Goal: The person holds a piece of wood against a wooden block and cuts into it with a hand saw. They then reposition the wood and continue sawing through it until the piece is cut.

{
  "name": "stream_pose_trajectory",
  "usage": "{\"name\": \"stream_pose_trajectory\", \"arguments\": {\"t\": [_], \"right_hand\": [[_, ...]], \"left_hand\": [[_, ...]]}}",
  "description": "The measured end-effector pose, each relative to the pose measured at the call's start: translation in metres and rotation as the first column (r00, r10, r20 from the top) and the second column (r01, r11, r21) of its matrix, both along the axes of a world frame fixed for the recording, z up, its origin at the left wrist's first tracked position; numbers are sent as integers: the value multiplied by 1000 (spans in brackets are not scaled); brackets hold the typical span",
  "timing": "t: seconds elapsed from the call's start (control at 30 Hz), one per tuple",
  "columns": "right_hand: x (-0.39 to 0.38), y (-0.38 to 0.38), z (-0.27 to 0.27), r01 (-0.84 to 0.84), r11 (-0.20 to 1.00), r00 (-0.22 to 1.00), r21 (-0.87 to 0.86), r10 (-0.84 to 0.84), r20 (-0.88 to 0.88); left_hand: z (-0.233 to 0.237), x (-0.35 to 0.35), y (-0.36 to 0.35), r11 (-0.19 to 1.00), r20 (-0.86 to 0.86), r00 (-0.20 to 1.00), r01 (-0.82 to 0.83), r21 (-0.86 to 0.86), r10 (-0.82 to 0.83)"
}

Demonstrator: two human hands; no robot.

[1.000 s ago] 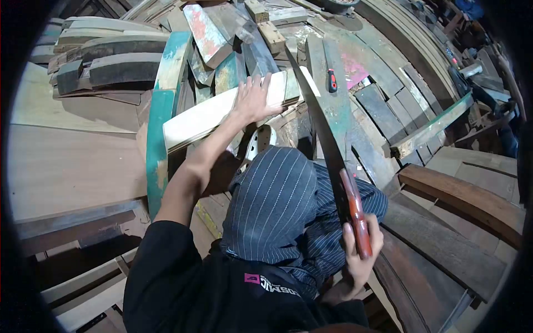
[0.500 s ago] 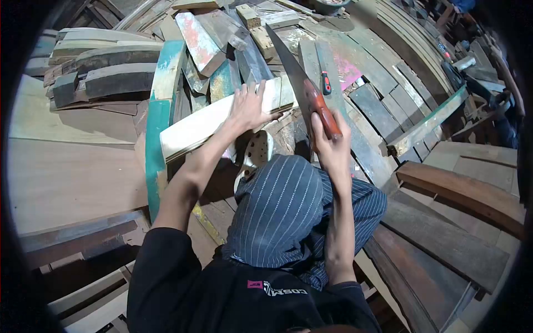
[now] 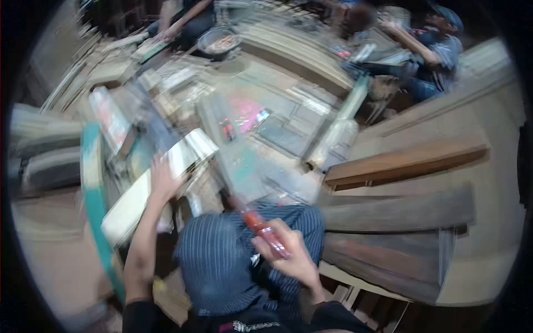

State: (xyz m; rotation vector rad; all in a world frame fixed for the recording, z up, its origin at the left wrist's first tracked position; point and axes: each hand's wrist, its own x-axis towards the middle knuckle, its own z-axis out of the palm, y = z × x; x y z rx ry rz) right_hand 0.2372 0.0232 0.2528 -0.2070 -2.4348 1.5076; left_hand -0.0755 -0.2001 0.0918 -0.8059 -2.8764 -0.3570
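Observation:
My left hand (image 3: 163,180) lies across a pale wooden board (image 3: 126,212), fingers over its top and thumb at the near edge. The board slants up to the right, its squared end (image 3: 201,143) beyond my hand. In my right hand (image 3: 291,252) is a handsaw by its reddish-brown handle (image 3: 261,228), close over my striped-trousered knee. The saw blade, smeared by motion, runs up and left from the handle toward the board's end. A red-and-black handled tool (image 3: 227,129) lies on the planks past the board.
Offcuts and a painted block (image 3: 111,119) are heaped behind the board, with a green-painted beam (image 3: 95,183) at left. Brown planks (image 3: 405,164) lie at right. A bowl (image 3: 218,44) stands at the back. One person (image 3: 438,53) sits far right, another (image 3: 189,22) far left.
My view has swung right, bringing other people into sight. The saw has come down from upright beside the board's end to low over my knee. My left hand stays on the board.

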Motion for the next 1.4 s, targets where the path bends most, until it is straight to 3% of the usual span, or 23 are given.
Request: {"name": "stream_pose_trajectory", "arguments": {"t": [0.03,0.07,0.1,0.17,0.27,0.57,0.67,0.8,0.93,0.97,1.07,1.2,1.3,1.4], "right_hand": [[-2,0,-2,-1,998,999,-67,3,34],[-2,4,1,-56,994,997,-98,61,43],[-5,5,2,-64,993,997,-101,67,28],[-2,2,0,-88,991,996,-105,90,14],[4,1,-2,-132,987,991,-96,130,-26],[37,4,20,-71,993,997,-94,70,-20],[54,8,16,-21,984,991,-177,44,127],[53,16,22,-107,992,988,-74,115,106],[40,27,33,-69,995,996,-78,74,57],[35,28,34,-72,991,996,-109,78,49],[14,23,31,-55,954,983,-296,104,153],[-36,14,-14,-73,927,996,-369,89,25],[-53,17,-9,-43,894,994,-445,81,67],[-58,21,-11,-71,913,996,-401,89,28]], "left_hand": [[24,11,7,992,126,988,-98,81,87],[2,1,5,996,-31,996,-87,13,87],[-5,-4,1,993,-34,999,-37,116,41],[13,4,11,988,13,989,-149,-29,149],[26,8,14,982,111,977,-174,-72,182],[16,6,12,985,99,980,-167,-47,171],[15,5,11,988,54,987,-148,-34,150],[18,2,9,993,119,986,-115,-38,119],[17,2,4,999,85,995,-48,1,47],[20,0,3,999,150,988,-47,16,44],[2,-4,-2,1000,76,997,-31,-6,31],[2,-3,-2,1000,48,999,-19,-24,20],[14,-2,1,999,83,996,-28,-37,31],[10,-2,1,998,77,996,-45,-33,48]]}}
